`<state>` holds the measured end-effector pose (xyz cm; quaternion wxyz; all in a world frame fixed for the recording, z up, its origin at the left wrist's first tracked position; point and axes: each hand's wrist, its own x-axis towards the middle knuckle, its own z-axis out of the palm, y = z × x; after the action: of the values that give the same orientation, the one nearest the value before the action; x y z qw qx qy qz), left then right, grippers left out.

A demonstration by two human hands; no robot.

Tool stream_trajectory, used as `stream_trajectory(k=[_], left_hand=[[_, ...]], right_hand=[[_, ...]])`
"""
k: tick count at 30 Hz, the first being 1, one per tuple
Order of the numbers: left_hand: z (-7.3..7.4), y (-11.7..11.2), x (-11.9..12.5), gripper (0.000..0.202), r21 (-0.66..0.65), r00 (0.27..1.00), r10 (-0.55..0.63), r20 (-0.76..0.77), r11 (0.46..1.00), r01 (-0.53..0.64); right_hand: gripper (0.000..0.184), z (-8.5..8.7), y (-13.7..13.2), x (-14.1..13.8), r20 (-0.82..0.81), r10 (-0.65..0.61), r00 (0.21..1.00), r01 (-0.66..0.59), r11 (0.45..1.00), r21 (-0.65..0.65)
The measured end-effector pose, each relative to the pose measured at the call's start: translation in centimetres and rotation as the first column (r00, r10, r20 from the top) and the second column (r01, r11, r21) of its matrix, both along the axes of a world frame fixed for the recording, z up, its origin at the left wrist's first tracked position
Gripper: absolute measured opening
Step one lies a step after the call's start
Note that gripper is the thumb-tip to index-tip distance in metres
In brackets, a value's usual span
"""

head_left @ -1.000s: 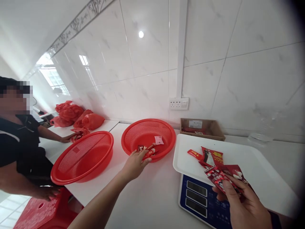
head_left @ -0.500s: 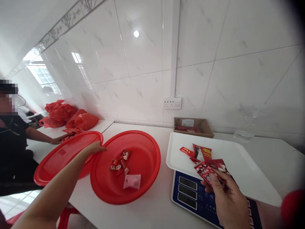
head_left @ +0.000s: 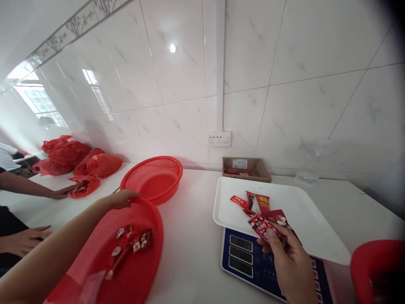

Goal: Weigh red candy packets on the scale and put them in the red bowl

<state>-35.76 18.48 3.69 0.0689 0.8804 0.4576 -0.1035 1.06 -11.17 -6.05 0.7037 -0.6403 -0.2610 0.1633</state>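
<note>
My left hand (head_left: 122,198) grips the far rim of a red mesh basket (head_left: 148,270) at the lower left; several small red sweet packets (head_left: 133,242) lie inside it. My right hand (head_left: 287,264) is closed on a fan of red packets (head_left: 268,223) over the front edge of a white tray (head_left: 316,219). Two more red packets (head_left: 251,200) lie on that tray, which sits on a blue scale (head_left: 247,257).
A second red basket (head_left: 155,179) stands behind the first. A cardboard box (head_left: 245,168) sits by the wall under a socket. Red bags (head_left: 76,158) lie at the far left, where another person's hands (head_left: 60,193) rest. A red object (head_left: 376,266) shows at lower right.
My left hand has pulled the basket with the sweets toward me and to the left, past the empty basket. My right hand still holds its packets by the tray.
</note>
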Motion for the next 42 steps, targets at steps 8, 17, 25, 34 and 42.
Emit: stream_trajectory(k=[8,17,25,34,42], left_hand=[[0.4,1.3,0.5,0.043,0.299,0.985,0.108,0.131,0.943,-0.143],[-2.5,-7.7,7.9,0.05,-0.116,0.946,-0.001,0.324,0.992,0.04],[-3.1,-13.2,10.9,0.045,0.018,0.893,-0.412,0.179,0.909,0.416],[-1.2,-14.2,19.5,0.044,0.1,0.736,-0.55,0.395,0.822,0.561],[-4.0,-14.4,31.2,0.089,0.019,0.606,-0.693,0.39,0.664,0.747]], right_hand=[[0.042,-0.1,0.1,0.1,-0.015,0.001,1.0,-0.002,0.999,-0.034],[0.04,-0.3,0.2,0.2,0.0,-0.07,0.998,0.07,0.998,0.005],[0.029,0.8,-0.1,0.5,-0.175,-0.285,0.943,0.322,0.913,0.251],[0.028,0.5,-0.1,1.1,-0.037,-0.415,0.909,0.408,0.869,0.28],[0.03,0.1,0.1,1.3,-0.018,-0.398,0.917,0.39,0.886,0.251]])
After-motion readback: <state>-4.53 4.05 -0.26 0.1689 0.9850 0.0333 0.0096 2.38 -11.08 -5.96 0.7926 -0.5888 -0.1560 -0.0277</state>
